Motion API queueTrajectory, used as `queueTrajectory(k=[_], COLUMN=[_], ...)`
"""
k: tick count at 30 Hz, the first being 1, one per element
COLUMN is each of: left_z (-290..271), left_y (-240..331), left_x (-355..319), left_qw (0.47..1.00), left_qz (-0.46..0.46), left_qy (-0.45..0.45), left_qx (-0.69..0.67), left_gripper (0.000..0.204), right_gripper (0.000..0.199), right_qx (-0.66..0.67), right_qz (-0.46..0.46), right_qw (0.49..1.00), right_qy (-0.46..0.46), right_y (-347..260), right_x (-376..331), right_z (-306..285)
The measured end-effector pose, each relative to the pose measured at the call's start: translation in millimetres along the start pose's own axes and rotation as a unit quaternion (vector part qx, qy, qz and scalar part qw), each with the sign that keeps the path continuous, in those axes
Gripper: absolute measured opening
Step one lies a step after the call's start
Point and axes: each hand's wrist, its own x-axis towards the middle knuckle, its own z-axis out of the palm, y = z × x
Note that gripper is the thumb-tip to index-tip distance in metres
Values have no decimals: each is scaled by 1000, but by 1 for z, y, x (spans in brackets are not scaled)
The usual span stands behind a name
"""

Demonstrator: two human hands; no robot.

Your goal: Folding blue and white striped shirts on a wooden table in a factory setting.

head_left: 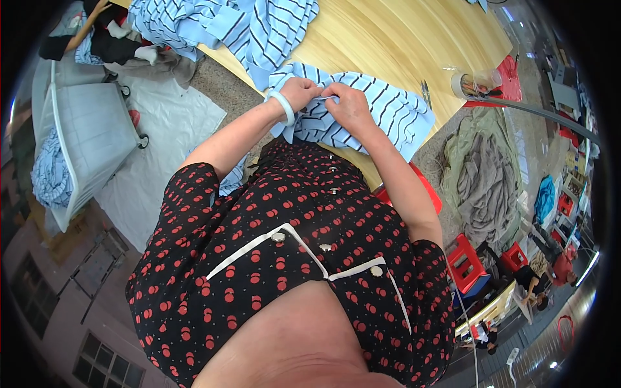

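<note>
Left hand (299, 94) and right hand (350, 108) come close together, thumb and fingertips of each pinched narrow on the edge of a light-blue striped fabric panel (394, 118); a small fold of it lies between them. Taking the spot between the hands as the clock's centre, the panel spreads mostly from 3 to 5 o'clock, with some hanging toward 7 and a shorter part showing just beyond the left hand at 11. Its stripes are dark and white. A pale bangle (284, 108) circles the left wrist.

Under the panel lies a wood-grain tabletop (401, 39), reaching out from 12 to 2 o'clock. A loose pile of matching striped fabric (259, 29) sits on it at 11 o'clock, near the panel. At 3 o'clock, just beside the panel's far end, rests a slim dark hand tool (425, 94), too small to tell exactly; beyond it, a clear plastic cup (467, 85) holds small items.

Farther out at 4 o'clock, a grey cloth heap (485, 187) lies on an olive sheet (460, 139); a red stool (467, 265) stands at 5. Around 9 o'clock, a pale wheeled bin (97, 123) stands by a white floor sheet (178, 116), and a co-worker's forearm (85, 27) shows toward 10.
</note>
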Motion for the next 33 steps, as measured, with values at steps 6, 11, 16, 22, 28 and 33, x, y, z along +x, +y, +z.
queueTrajectory(k=[6, 11, 16, 22, 28, 33], left_z=[-4, -3, -4, -5, -1, 8], left_y=[-1, -11, 4, 10, 5, -7], left_x=[6, 15, 7, 1, -9, -11], left_qw=[999, 995, 999, 969, 934, 929], left_qz=[-18, -28, 20, 158, 239, 249], left_qy=[-23, -46, -42, -17, -32, 22], left_qx=[-19, -87, 6, 192, 264, 272], left_gripper=[19, 19, 21, 23, 26, 19], right_gripper=[13, 13, 10, 11, 11, 10], right_qx=[-4, -43, -16, -43, -66, -100], right_qz=[5, -36, -29, -28, -42, -68], right_qw=[1000, 998, 999, 998, 996, 989], right_qy=[24, 24, 17, -25, -44, -83], right_y=[-5, 4, 3, 3, 8, 4], right_x=[0, 2, 1, 3, 1, 1], right_z=[-3, 2, -2, -2, -1, -4])
